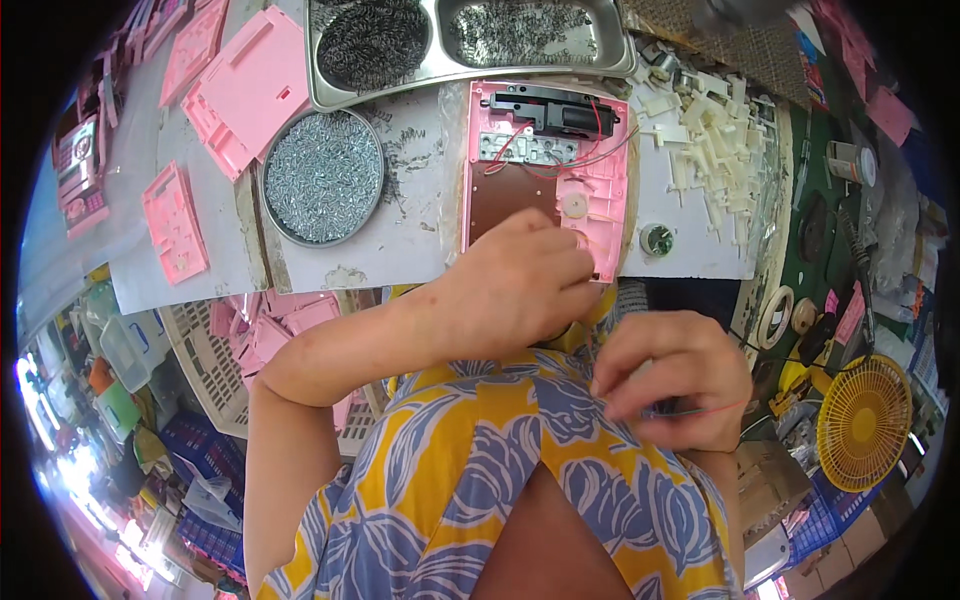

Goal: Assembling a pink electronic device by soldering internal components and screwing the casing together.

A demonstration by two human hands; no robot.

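A pink plastic case lies on the bench in front of me. Inside it are a black mechanism, a metal plate, a brown board, a small round pale disc and loose red and dark wires. Over the case's near end, my left hand is closed, fingers curled down; whatever they grip is hidden. Lower and to the right, my right hand is held in front of my body, its fingers bent together. A thin red wire runs out across that hand.
A metal tray of dark springs stands behind the case. To the left sits a round dish of screws, beside pink panels. White plastic parts are heaped on the right, near a small green container. A yellow basket is at far right.
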